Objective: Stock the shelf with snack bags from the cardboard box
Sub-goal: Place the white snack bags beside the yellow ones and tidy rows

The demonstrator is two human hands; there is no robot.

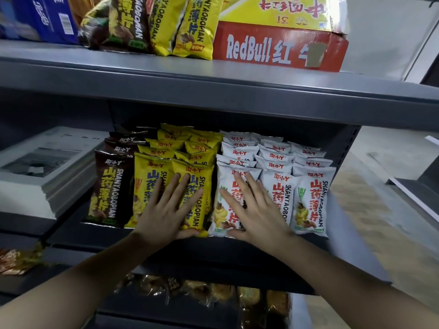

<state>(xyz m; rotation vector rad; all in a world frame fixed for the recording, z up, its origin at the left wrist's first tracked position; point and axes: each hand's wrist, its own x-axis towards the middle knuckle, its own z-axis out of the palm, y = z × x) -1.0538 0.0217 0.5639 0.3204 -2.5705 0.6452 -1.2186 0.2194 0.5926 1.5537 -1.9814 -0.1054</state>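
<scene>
The middle shelf (pixel 237 248) holds rows of upright snack bags: brown bags (pixel 109 186) at the left, yellow bags (pixel 199 167) in the middle, white bags (pixel 311 200) at the right. My left hand (pixel 166 210) lies flat with spread fingers on the front yellow bags, its thumb under a bag's bottom edge. My right hand (pixel 254 210) presses flat on the front white bag (pixel 228 186), fingers apart. Neither hand grips a bag. No open cardboard box of snacks shows in the head view.
On the top shelf (pixel 213 86) stand more brown and yellow bags (pixel 190 24), a red RedBull carton (pixel 280 48) and a blue carton (pixel 47 17). A stack of white printed sheets (pixel 42 172) lies left of the bags. Wrapped snacks (pixel 213 293) fill the shelf below.
</scene>
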